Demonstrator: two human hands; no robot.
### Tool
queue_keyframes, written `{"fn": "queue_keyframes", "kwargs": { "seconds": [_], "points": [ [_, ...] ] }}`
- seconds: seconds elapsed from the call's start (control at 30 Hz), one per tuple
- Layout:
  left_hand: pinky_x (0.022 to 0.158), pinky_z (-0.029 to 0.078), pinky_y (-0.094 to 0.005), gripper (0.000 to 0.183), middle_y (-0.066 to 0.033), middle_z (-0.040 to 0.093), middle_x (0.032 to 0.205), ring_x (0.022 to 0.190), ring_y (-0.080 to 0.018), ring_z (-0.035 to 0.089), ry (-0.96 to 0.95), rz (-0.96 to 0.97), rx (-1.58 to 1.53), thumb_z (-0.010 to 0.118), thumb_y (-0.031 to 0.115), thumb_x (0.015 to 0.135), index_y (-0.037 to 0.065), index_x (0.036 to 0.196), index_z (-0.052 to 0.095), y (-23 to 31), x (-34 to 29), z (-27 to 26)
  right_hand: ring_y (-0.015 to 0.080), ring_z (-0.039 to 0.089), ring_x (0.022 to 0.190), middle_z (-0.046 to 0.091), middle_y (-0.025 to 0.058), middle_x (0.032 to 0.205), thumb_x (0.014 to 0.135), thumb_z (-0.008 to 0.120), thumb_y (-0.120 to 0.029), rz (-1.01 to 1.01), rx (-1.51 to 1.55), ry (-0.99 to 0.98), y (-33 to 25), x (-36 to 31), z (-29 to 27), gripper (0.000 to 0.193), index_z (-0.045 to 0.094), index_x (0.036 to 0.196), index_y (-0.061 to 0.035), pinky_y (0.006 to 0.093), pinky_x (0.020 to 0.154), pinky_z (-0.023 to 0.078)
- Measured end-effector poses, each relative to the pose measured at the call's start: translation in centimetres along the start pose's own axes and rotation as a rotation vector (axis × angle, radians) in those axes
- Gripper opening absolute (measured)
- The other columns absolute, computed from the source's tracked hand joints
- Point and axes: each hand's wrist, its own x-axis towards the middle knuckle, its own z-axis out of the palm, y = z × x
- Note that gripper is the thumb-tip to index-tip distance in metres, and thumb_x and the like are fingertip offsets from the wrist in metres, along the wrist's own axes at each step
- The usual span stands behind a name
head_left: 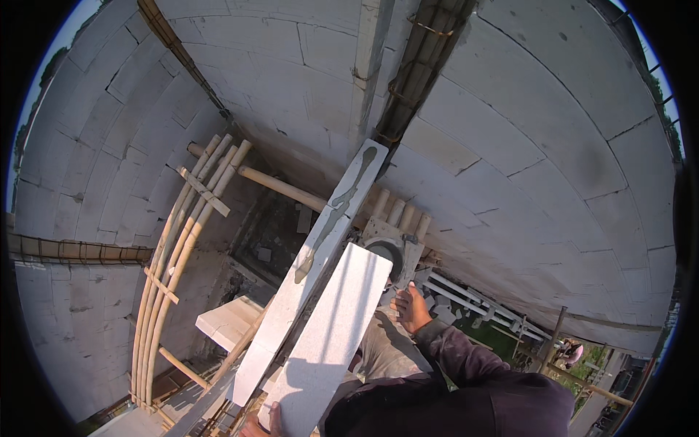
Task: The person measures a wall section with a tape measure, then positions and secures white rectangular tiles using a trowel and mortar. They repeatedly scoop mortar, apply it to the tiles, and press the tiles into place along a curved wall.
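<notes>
A long white aerated concrete block [331,331] lies slantwise in front of me, striped with shadow. My left hand [263,424] grips its near end at the bottom edge of the view, with part of the hand hidden. Beside the block's right edge, my right hand [413,309] is half open, thumb raised and fingers pointing toward the block; whether the fingertips touch it I cannot tell. Left of the block runs the narrow top of a block wall [280,313], with a wavy strip of grey mortar [338,211] along its far part.
A round bucket [386,251] stands on a board beyond my right hand, with round wooden poles behind it. A bamboo pole scaffold [175,269] rises at the left. Tall block walls [524,146] enclose the space, and a steel-tied column gap [422,65] meets the wall top.
</notes>
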Motion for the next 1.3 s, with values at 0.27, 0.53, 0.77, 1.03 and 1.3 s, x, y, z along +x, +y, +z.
{"fn": "queue_keyframes", "kwargs": {
  "seconds": [0.27, 0.53, 0.77, 1.03, 1.3],
  "points": [
    [0.113, 0.024, -0.0595, 0.094, -0.0465, 0.029, 0.142, 0.133, -0.0595, 0.028, 0.058, -0.002, 0.409, 0.076, 0.024, 0.068, 0.003, 0.149, 0.035, 4.5, 4.8, -0.3, 0.03, 0.062, 0.095, 0.065, 0.0081, 0.107, 0.094, 0.044, -0.069, 0.303, 0.349, -0.373, 19.3, 3.8, 8.1, 0.068, 0.052, 0.134, -0.0148, 0.0502, 0.084, 0.049],
    [0.098, 0.027, -0.0556, 0.104, -0.0301, 0.034, 0.13, 0.12, -0.0444, 0.034, 0.229, 0.171, 0.288, 0.088, 0.031, 0.056, 0.005, 0.144, 0.04, 6.3, 18.5, 3.5, 0.0165, 0.051, 0.068, 0.05, -0.0004, 0.076, 0.093, 0.053, -0.065, 0.116, 0.321, -0.172, 5.3, 12.8, 10.7, 0.056, 0.054, 0.119, -0.0159, 0.036, 0.066, 0.045],
    [0.104, 0.026, -0.0544, 0.104, -0.0282, 0.034, 0.135, 0.122, -0.043, 0.035, 0.377, 0.315, 0.187, 0.084, 0.017, 0.052, 0.012, 0.146, 0.039, 9.2, 32.3, 4.0, 0.0122, 0.064, 0.08, 0.065, 0.0039, 0.106, 0.097, 0.057, -0.049, -0.965, -0.056, -0.096, -1.9, 28.1, 16.6, 0.047, 0.056, 0.127, -0.0128, 0.03, 0.064, 0.052],
    [0.103, 0.027, -0.0533, 0.112, -0.0288, 0.037, 0.135, 0.122, -0.0421, 0.037, 0.425, 0.409, 0.223, 0.087, 0.013, 0.052, 0.021, 0.15, 0.034, 11.2, 39.6, 7.3, 0.0136, 0.064, 0.072, 0.062, 0.0034, 0.097, 0.101, 0.053, -0.029, -0.578, -0.017, -0.216, -7.4, 37.4, 15.0, 0.03, 0.059, 0.116, -0.0041, 0.0305, 0.06, 0.056],
    [0.107, 0.025, -0.0528, 0.107, -0.0254, 0.037, 0.136, 0.126, -0.0414, 0.035, 0.423, 0.322, 0.197, 0.085, 0.011, 0.052, 0.02, 0.147, 0.037, 13.2, 41.4, 8.5, 0.0192, 0.065, 0.064, 0.069, 0.0085, 0.087, 0.102, 0.049, -0.041, -0.339, 0.063, -0.169, -15.4, 27.8, 17.1, 0.05, 0.066, 0.098, 0.0053, 0.03, 0.062, 0.055]
  ]
}}
